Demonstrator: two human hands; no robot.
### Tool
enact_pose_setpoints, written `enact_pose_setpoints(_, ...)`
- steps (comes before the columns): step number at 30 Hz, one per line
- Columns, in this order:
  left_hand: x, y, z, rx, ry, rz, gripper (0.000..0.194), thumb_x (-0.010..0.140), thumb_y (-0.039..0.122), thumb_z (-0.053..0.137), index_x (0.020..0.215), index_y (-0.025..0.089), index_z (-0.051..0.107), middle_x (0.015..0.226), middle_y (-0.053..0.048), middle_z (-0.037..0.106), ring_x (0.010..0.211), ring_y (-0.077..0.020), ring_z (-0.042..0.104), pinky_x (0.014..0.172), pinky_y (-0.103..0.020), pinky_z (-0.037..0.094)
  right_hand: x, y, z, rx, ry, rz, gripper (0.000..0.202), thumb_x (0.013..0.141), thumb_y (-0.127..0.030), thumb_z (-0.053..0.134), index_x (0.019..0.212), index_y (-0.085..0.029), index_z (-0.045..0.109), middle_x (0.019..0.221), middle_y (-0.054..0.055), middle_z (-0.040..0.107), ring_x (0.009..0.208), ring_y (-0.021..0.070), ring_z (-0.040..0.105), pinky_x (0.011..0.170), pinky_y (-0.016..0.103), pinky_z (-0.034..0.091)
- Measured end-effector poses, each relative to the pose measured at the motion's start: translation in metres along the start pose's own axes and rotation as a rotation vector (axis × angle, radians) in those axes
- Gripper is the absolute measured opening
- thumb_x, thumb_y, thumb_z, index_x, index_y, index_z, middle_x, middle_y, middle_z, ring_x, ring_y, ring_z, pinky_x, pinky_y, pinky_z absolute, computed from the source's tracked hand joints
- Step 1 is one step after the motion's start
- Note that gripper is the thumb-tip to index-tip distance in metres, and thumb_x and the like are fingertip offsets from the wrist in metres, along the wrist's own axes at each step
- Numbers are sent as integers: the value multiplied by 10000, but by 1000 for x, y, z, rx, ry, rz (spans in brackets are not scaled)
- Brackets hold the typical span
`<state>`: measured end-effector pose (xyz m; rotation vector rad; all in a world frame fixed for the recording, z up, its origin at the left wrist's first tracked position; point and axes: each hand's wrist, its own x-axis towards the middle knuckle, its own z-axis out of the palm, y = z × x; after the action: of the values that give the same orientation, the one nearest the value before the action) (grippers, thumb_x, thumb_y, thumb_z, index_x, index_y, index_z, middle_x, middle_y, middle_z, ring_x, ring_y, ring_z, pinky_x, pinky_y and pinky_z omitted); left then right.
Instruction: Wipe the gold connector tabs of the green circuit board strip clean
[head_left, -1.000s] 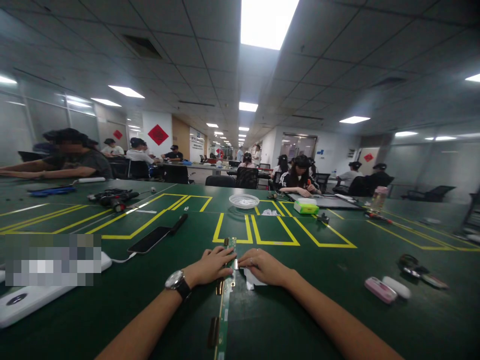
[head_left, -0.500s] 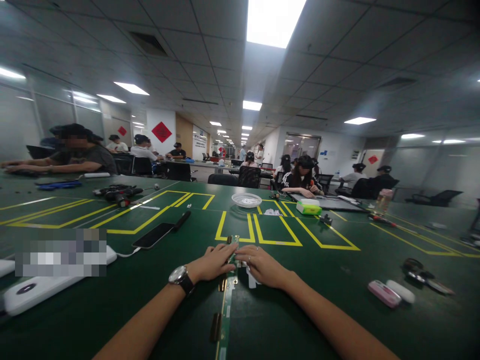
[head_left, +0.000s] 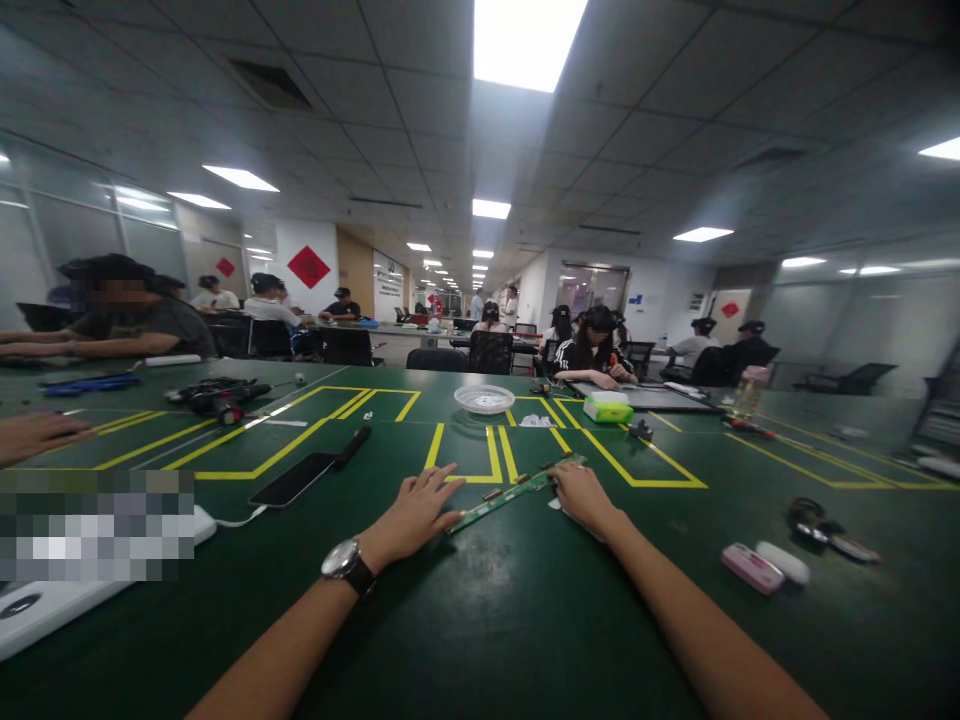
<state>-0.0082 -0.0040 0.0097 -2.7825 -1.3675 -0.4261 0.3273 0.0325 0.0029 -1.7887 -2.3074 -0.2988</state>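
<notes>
A long narrow green circuit board [head_left: 504, 499] with brown flex tabs along its far edge lies slantwise over the green table, its right end farther off. My right hand [head_left: 586, 498] has its fingers closed on the right end. My left hand [head_left: 411, 514], with a watch on the wrist, has its fingers spread; its thumb is at the board's near left end, touching or nearly so. A small white piece [head_left: 555, 504] shows partly from under my right hand.
Beyond the board stands a white basket [head_left: 484, 401]. A phone [head_left: 294, 480] with a cable lies left, near a co-worker's hand [head_left: 45, 437]. Pink case [head_left: 752, 568] lies right; a tissue pack [head_left: 607, 407] sits farther back. Yellow tape marks the table.
The board has swung from pointing straight away from me to a slant, its near end now by my left hand. My hands have moved apart. A co-worker's hand has appeared at left.
</notes>
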Motion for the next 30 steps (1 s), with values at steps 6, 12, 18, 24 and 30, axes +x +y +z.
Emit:
enact_pose_setpoints(6, 0, 5, 1, 10, -6, 21, 476, 962, 445, 394, 1413, 323, 306, 1513, -54, 252, 1373, -281, 186, 1053, -468, 204, -5, 38, 9, -62, 35, 236, 364, 861, -134, 370, 1122, -99, 621, 1148, 176, 606, 1063, 274, 537, 879, 365, 391)
enact_pose_setpoints(12, -2, 11, -1, -8, -22, 32, 487, 959, 446, 398, 1421, 334, 294, 1501, -49, 275, 1364, -280, 203, 1051, -466, 201, -2, 37, 15, -69, 21, 254, 392, 857, -119, 352, 1153, -107, 610, 1180, 165, 602, 1091, 258, 539, 911, 346, 382)
enact_pose_setpoints(18, -2, 14, -4, -13, -27, 42, 482, 963, 458, 382, 1421, 330, 298, 1479, -52, 309, 1347, -283, 232, 1040, -457, 211, -3, 40, 19, -63, -15, 255, 438, 873, -141, 348, 1258, -164, 555, 1312, 113, 549, 1231, 264, 455, 988, 382, 333)
enact_pose_setpoints(24, -2, 13, -1, 0, -19, 52, 476, 961, 440, 394, 1415, 325, 308, 1464, -54, 334, 1332, -275, 259, 1034, -450, 218, -4, 41, 15, -51, -48, 226, 470, 877, -140, 331, 1309, -163, 513, 1361, 114, 508, 1265, 286, 419, 1012, 458, 300)
enact_pose_setpoints(30, -1, 14, -3, -5, 1, 58, 473, 969, 463, 369, 1416, 320, 312, 1459, -48, 345, 1331, -275, 260, 1038, -439, 220, -4, 33, -6, -35, -68, 82, 383, 876, -158, 357, 1130, -179, 644, 1203, 132, 620, 1228, 295, 452, 1031, 509, 236)
